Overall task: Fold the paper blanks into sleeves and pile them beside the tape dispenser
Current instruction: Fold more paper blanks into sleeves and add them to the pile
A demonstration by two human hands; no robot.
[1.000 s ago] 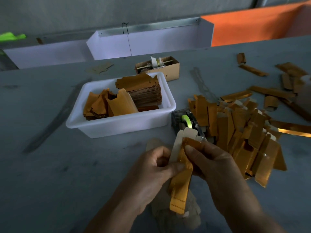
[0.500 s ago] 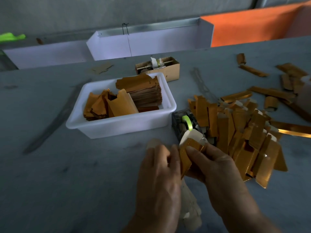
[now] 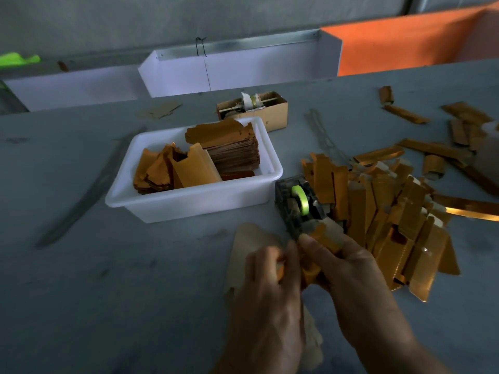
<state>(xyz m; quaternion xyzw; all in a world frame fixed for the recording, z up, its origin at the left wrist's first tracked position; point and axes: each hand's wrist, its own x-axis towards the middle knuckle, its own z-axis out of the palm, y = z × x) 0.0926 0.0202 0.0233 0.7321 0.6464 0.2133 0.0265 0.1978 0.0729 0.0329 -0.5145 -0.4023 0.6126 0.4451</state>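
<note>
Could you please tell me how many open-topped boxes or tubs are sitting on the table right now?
2. The white plastic tub stands left of the tape dispenser, holding gold blanks. The small cardboard box sits just behind the tub. Nothing suggests another is hidden.

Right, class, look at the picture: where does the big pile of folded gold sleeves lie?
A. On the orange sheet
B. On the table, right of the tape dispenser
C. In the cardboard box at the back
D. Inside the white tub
B: the pile of sleeves spreads over the table just right of the tape dispenser, outside the white tub.
</note>
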